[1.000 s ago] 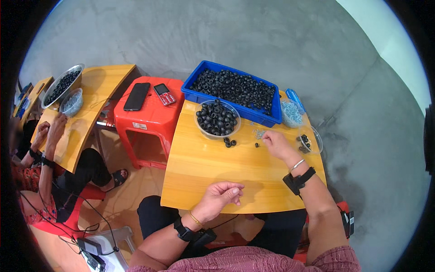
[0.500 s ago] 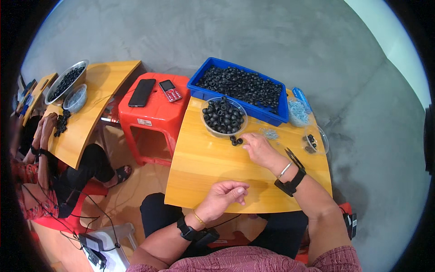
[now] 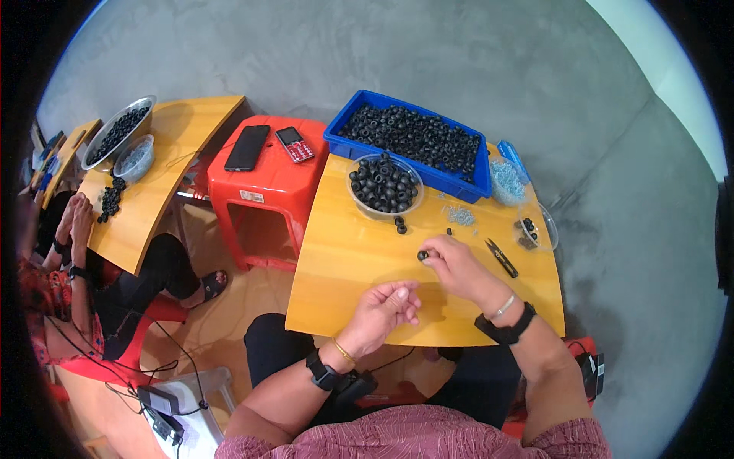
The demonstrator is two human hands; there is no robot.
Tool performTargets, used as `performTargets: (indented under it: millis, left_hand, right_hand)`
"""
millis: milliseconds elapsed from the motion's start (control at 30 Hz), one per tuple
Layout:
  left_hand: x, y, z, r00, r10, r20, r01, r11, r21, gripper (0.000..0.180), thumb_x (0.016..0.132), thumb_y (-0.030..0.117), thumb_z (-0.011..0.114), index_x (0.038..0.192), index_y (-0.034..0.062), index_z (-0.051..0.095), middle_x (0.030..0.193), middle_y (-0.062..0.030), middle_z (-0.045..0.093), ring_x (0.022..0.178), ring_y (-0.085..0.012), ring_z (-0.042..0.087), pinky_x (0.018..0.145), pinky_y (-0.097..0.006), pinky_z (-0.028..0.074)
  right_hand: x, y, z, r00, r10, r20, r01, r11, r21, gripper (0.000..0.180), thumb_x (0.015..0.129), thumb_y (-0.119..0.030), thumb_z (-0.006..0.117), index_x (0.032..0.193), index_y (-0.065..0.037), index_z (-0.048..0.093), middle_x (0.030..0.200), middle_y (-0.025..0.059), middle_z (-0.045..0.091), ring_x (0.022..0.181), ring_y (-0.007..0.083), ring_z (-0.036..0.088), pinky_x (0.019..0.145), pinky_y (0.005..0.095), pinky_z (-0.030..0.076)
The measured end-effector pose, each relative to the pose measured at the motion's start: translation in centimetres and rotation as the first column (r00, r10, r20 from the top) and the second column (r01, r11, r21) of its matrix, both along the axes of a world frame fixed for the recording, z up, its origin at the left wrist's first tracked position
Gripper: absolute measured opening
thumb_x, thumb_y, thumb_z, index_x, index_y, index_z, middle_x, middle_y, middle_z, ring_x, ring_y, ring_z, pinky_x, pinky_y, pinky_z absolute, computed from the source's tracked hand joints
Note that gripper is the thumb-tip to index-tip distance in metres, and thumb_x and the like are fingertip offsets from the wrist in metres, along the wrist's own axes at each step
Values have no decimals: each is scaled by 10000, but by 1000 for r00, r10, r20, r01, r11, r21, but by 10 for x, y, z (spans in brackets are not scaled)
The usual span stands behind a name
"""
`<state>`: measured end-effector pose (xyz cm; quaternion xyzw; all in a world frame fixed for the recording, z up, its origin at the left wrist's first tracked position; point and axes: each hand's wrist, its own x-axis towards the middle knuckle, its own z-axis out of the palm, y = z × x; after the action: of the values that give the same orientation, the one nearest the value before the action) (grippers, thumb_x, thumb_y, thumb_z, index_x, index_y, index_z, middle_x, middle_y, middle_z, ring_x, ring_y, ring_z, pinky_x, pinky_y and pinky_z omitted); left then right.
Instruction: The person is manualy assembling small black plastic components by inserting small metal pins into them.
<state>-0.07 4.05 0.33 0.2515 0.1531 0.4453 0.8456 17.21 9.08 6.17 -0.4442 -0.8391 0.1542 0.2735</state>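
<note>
Over the table's near half, my right hand [image 3: 456, 268] pinches a small black hollow bead-like part [image 3: 423, 255] between thumb and fingertips. Lower and to the left, my left hand [image 3: 380, 312] hovers near the table's front edge, fingers curled in and thumb against them. Whatever it may hold is hidden. Two loose black parts [image 3: 401, 226] lie in front of a clear round tub [image 3: 418, 205] heaped with more of them. Right of that tub is a small pile of silvery screw-like pieces [image 3: 460, 216]. One tiny dark piece [image 3: 449, 230] rests just beyond my right hand.
A blue tray [image 3: 330, 136] full of black parts stands at the back. At the right are a bag of silvery pieces [image 3: 508, 183], a clear dish [image 3: 547, 229] and black snips [image 3: 501, 258]. A red stool [image 3: 267, 180] bears two phones. Leftward, another person's hands [image 3: 74, 218] work.
My right hand has picked up a black part from beside the tub and drawn it nearer. Fewer loose parts lie there now. My left hand has shifted slightly, still curled.
</note>
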Motion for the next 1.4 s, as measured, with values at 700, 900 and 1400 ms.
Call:
performTargets:
  millis: [700, 900, 1400]
  left_hand:
    - [-8, 1, 4, 997, -25, 70, 28, 999, -40, 156, 852, 113, 501, 944, 4, 565, 766, -48, 562, 614, -94, 475, 605, -255, 442]
    - [-4, 1, 2, 998, -1, 68, 4, 999, -44, 153, 839, 91, 515, 952, 13, 581, 791, -44, 575, 642, -99, 492, 631, -264, 448]
    - [1, -4, -1, 994, 100, -52, -94, 990, 104, 150, 817, 25, 531, 963, 12, 564, 862, -68, 597, 757, -140, 574, 678, -274, 496]
  right_hand:
    - [-12, -59, 19, 957, -66, -282, 31, 991, -127, 106, 786, -2, 509, 892, -4, 506, 758, 75, 553, 665, 166, 538, 624, 239, 421]
    - [-10, -60, 6, 778, -227, -586, -16, 925, -379, 75, 822, -42, 516, 890, -9, 520, 742, 0, 517, 685, 71, 498, 611, 189, 401]
    - [-12, -63, -2, 632, -265, -728, -188, 859, -476, 87, 828, -36, 509, 908, -13, 536, 761, 17, 545, 697, 82, 517, 654, 213, 439]
